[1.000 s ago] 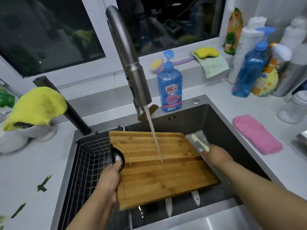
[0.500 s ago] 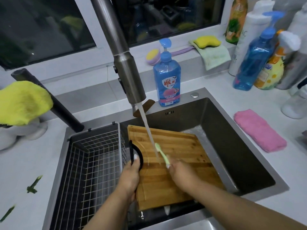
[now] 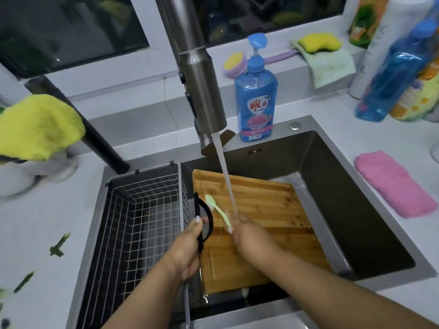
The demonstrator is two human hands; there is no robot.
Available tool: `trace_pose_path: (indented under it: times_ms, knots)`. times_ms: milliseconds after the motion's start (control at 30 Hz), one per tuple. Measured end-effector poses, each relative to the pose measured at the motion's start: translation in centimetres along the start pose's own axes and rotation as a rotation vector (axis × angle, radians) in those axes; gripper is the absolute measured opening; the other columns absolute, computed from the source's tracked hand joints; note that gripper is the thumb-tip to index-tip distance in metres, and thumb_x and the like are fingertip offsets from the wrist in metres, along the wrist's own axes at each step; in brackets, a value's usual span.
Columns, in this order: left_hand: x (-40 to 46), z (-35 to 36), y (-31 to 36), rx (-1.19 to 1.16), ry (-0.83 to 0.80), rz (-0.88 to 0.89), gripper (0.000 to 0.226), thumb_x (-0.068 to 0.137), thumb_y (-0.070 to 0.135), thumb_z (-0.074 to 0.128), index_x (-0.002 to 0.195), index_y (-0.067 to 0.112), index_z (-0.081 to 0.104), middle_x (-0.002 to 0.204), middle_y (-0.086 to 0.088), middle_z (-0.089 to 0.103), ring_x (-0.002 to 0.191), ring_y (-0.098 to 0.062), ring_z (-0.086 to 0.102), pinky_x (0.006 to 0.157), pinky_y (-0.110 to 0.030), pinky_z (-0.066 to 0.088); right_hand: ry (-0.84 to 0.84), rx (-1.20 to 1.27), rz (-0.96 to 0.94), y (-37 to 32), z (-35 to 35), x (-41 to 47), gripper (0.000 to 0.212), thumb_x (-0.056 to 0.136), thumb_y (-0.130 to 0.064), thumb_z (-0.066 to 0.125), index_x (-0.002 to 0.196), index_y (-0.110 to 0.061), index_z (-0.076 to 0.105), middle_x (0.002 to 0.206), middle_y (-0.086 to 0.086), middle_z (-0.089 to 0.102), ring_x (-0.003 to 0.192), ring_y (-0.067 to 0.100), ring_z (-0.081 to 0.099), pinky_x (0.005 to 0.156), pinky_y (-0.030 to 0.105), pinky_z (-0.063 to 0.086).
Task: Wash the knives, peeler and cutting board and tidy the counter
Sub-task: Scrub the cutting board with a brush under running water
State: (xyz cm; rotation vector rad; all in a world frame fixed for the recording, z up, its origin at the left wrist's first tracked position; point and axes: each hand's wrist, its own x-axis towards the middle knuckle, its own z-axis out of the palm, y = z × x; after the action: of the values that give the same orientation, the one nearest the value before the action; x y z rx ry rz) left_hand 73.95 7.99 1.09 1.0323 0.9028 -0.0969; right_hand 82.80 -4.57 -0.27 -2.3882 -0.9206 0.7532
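The left hand (image 3: 187, 248) grips the black loop handle at the left edge of the rectangular wooden cutting board (image 3: 266, 224), which lies tilted inside the dark steel sink (image 3: 351, 186). The right hand (image 3: 249, 233) rests on the board's face and seems to pinch a pale green brush (image 3: 218, 212), though motion blur hides the fingers. Left of the board sits a wire drain basket (image 3: 142, 210). Water from the steel tap (image 3: 202, 91) strikes the board. Behind stands a blue soap bottle (image 3: 256, 100); a pink cloth (image 3: 394, 186) lies to the right.
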Motion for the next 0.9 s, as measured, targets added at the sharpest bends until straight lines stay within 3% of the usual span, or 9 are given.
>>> trace_pose_path:
  times_ms: [100, 300, 367, 567, 733, 900]
  knots:
    - [0.3, 0.0, 0.0, -0.013, 0.005, 0.029, 0.041, 0.104, 0.035, 0.031, 0.119, 0.008, 0.058, 0.106, -0.023, 0.069, 0.091, -0.03, 0.069, 0.075, -0.043, 0.058, 0.064, 0.064, 0.053, -0.6, -0.4, 2.9, 0.04, 0.1, -0.025, 0.038, 0.14, -0.022, 0.039, 0.118, 0.005, 0.057, 0.09, 0.015, 0.054, 0.077, 0.026, 0.047]
    - [0.8, 0.3, -0.6, 0.027, 0.076, 0.09, 0.034, 0.102, 0.039, 0.036, 0.118, 0.018, 0.056, 0.106, -0.019, 0.07, 0.095, -0.032, 0.069, 0.076, -0.049, 0.057, -0.097, -0.002, 0.036, 1.2, -0.4, -2.9, 0.047, 0.102, -0.018, 0.033, 0.149, -0.021, 0.024, 0.135, 0.009, 0.047, 0.112, 0.024, 0.054, 0.09, 0.031, 0.044]
    - [0.8, 0.6, -0.8, 0.066, 0.104, 0.124, 0.029, 0.101, 0.041, 0.038, 0.115, 0.024, 0.057, 0.107, -0.016, 0.07, 0.097, -0.032, 0.069, 0.077, -0.051, 0.057, -0.084, -0.027, 0.038, 1.1, -0.5, -3.0, 0.05, 0.101, -0.016, 0.033, 0.149, -0.021, 0.023, 0.135, 0.011, 0.048, 0.113, 0.027, 0.054, 0.089, 0.032, 0.044]
    - [0.5, 1.1, -0.6, 0.153, 0.121, 0.215, 0.027, 0.102, 0.034, 0.041, 0.115, 0.016, 0.056, 0.105, -0.016, 0.07, 0.097, -0.033, 0.068, 0.083, -0.057, 0.055, 0.014, 0.032, 0.045, -0.9, -2.9, 1.7, 0.048, 0.1, -0.018, 0.043, 0.146, -0.017, 0.031, 0.128, 0.008, 0.051, 0.109, 0.023, 0.056, 0.093, 0.033, 0.048]
    - [0.6, 0.1, 0.0, 0.227, 0.165, 0.286, 0.022, 0.102, 0.035, 0.04, 0.115, 0.03, 0.057, 0.109, -0.008, 0.07, 0.102, -0.029, 0.067, 0.09, -0.055, 0.052, -0.101, 0.011, -0.02, -0.4, -1.8, -3.0, 0.053, 0.101, -0.018, 0.035, 0.151, -0.028, 0.02, 0.141, 0.001, 0.043, 0.104, 0.012, 0.052, 0.077, 0.017, 0.043]
    - [0.1, 0.4, -0.3, 0.289, 0.145, 0.32, 0.02, 0.101, 0.036, 0.04, 0.11, 0.043, 0.057, 0.114, -0.002, 0.069, 0.109, -0.025, 0.064, 0.096, -0.053, 0.049, 0.0, 0.003, -0.046, -2.5, -2.6, 1.4, 0.048, 0.101, -0.019, 0.036, 0.148, -0.023, 0.026, 0.127, 0.007, 0.05, 0.092, 0.014, 0.053, 0.072, 0.023, 0.042]
